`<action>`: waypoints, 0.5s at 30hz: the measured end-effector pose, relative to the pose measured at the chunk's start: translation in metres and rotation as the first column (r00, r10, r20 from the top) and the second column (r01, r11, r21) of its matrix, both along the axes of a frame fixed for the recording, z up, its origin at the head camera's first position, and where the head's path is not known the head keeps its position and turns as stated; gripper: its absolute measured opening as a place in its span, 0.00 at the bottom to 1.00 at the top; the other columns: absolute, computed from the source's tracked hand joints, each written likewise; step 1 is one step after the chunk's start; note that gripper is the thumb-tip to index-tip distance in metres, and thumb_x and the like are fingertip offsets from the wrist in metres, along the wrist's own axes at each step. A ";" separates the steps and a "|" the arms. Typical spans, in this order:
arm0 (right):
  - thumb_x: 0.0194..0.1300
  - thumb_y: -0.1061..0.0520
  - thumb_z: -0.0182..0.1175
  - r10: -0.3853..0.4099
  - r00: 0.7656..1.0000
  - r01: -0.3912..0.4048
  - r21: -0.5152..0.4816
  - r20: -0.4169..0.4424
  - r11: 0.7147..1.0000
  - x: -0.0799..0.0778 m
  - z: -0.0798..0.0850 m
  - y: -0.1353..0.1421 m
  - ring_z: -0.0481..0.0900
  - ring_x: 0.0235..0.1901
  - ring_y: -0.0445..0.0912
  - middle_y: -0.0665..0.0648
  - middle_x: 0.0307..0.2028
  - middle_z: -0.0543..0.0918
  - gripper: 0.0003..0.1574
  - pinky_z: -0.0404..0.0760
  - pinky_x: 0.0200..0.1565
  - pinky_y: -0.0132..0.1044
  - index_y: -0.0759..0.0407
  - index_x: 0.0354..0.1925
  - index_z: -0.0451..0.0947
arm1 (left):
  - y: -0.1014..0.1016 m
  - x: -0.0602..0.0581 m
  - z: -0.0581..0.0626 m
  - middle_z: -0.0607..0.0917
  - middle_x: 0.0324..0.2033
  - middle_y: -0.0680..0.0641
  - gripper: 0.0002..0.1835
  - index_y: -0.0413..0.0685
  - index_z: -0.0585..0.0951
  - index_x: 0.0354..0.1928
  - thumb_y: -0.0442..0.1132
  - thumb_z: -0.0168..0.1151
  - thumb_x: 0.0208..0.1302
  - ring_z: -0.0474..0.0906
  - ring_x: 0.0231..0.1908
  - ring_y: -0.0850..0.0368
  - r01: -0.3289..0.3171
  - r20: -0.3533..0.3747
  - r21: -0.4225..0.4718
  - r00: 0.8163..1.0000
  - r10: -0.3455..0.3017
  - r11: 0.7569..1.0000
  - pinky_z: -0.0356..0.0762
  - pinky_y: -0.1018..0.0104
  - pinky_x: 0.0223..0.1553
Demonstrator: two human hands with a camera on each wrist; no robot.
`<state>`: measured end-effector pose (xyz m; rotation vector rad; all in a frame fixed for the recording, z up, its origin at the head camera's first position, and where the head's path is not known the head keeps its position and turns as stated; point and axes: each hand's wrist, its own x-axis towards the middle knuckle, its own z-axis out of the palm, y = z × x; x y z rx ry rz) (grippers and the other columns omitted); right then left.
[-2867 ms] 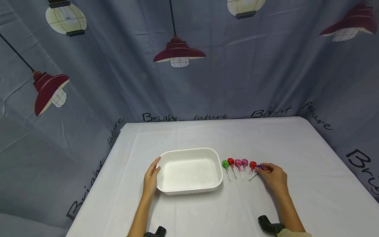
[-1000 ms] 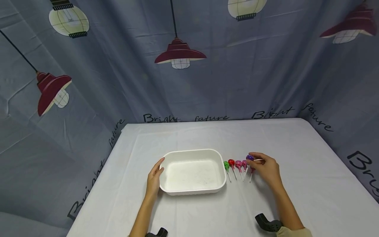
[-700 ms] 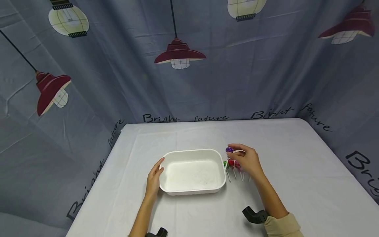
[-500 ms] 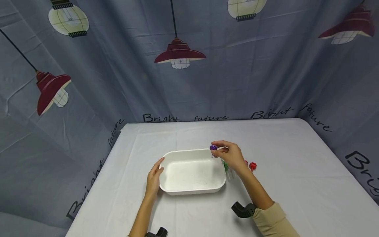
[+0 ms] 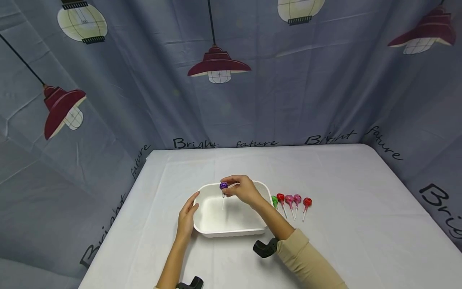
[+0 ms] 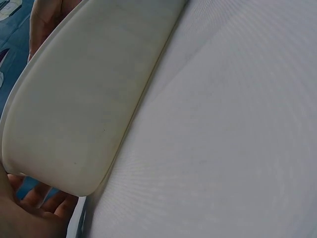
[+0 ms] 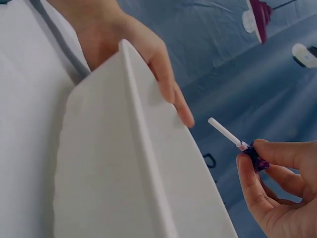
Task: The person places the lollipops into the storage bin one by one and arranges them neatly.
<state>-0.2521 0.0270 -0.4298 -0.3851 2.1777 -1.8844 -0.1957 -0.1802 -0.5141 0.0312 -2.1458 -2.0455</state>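
A lollipop with a purple wrapper (image 5: 223, 186) is pinched between the thumb and fingers of my right hand (image 5: 242, 189). It hangs over the white tray (image 5: 231, 232), its stick pointing down into it. In the right wrist view, the purple head of the lollipop (image 7: 257, 157) is between the fingertips, with the white stick sticking out. My left hand (image 5: 186, 216) holds the tray's left end, thumb and fingers at the rim. The left wrist view has the tray's outer wall (image 6: 89, 99) in front, with the left hand (image 6: 34, 213) around its end.
Right of the tray, a row of lollipops lies on the white-covered table (image 5: 361, 224): a green one (image 5: 274, 200), a red one (image 5: 281, 198), two pink ones (image 5: 289, 200) and another red one (image 5: 307, 202). A grey printed curtain (image 5: 267, 104) hangs behind the table.
My right hand has picked up the purple lollipop from the right end of the row and carried it left, over the tray. The left hand has stayed at the tray's left end.
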 end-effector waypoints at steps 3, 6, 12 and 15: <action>0.55 0.69 0.63 0.034 0.999 -0.033 -0.025 0.009 0.999 -0.001 -0.005 -0.012 0.82 0.30 0.47 0.64 0.39 0.78 0.19 0.84 0.36 0.36 0.71 0.47 0.77 | 0.000 -0.001 0.000 0.63 0.66 0.43 0.21 0.47 0.70 0.62 0.34 0.46 0.68 0.51 0.67 0.52 -0.013 0.001 0.004 1.000 0.013 1.000 0.47 0.59 0.68; 0.54 0.71 0.63 0.051 0.999 -0.050 -0.041 0.019 0.998 -0.001 -0.010 -0.021 0.82 0.30 0.47 0.65 0.38 0.79 0.20 0.84 0.36 0.36 0.72 0.47 0.76 | 0.000 0.000 0.000 0.63 0.66 0.44 0.21 0.47 0.70 0.62 0.34 0.46 0.68 0.52 0.67 0.52 -0.008 0.011 0.013 1.000 0.008 1.000 0.48 0.59 0.68; 0.53 0.73 0.63 0.057 0.998 -0.057 -0.019 0.023 0.998 -0.003 -0.018 -0.032 0.82 0.29 0.47 0.64 0.36 0.80 0.19 0.84 0.35 0.36 0.72 0.46 0.77 | -0.001 0.001 0.002 0.61 0.67 0.45 0.21 0.48 0.69 0.63 0.35 0.45 0.70 0.52 0.67 0.55 0.034 0.027 0.049 0.999 -0.035 0.998 0.48 0.60 0.68; 0.52 0.73 0.63 0.069 0.997 -0.069 0.000 0.027 0.998 -0.004 -0.022 -0.036 0.82 0.29 0.47 0.63 0.35 0.80 0.19 0.84 0.35 0.37 0.72 0.46 0.77 | -0.003 0.002 0.005 0.59 0.67 0.43 0.21 0.46 0.67 0.64 0.33 0.44 0.70 0.50 0.68 0.53 0.054 0.036 0.058 0.998 -0.056 0.997 0.47 0.59 0.68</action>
